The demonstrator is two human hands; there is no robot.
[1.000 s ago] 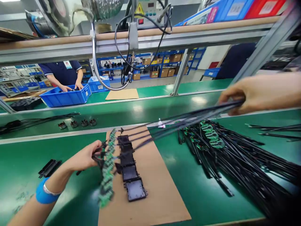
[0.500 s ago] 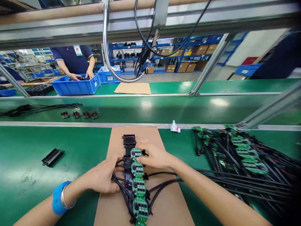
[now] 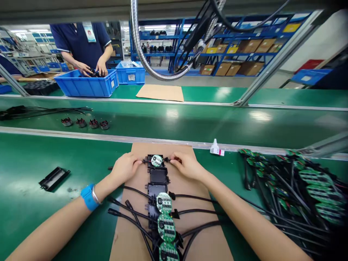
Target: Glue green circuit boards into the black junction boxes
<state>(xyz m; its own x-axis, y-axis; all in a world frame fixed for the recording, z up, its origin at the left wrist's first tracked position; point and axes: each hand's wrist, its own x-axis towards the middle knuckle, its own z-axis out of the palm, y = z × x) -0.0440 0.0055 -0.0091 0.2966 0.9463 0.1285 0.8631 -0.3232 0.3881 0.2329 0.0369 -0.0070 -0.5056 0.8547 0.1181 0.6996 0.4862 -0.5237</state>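
Observation:
A round green circuit board (image 3: 157, 160) lies over the farthest black plastic case (image 3: 149, 158) in a row on the cardboard sheet (image 3: 130, 232). To its left, my left hand (image 3: 125, 167) is closed, pinching the cable on that side of the board. On the opposite side, fingertips of my right hand (image 3: 186, 166) pinch another black cable end. An uncovered black case (image 3: 158, 176) comes just below. Closer to me, several circuit boards (image 3: 166, 227) with black cables (image 3: 194, 211) run down the row, partly over the cases beneath.
Many wired boards (image 3: 318, 188) are piled at the right. A loose black case (image 3: 54, 178) rests at left. A small white bottle (image 3: 215, 148) stands by the rail, and several motor-like parts (image 3: 81, 123) sit beyond it. A co-worker handles parts in a blue bin (image 3: 87, 85).
Both hands have moved up the row to its far end, bringing one circuit board onto the farthest case. My left hand has left the nearer cables, which now lie spread out. The view has shifted.

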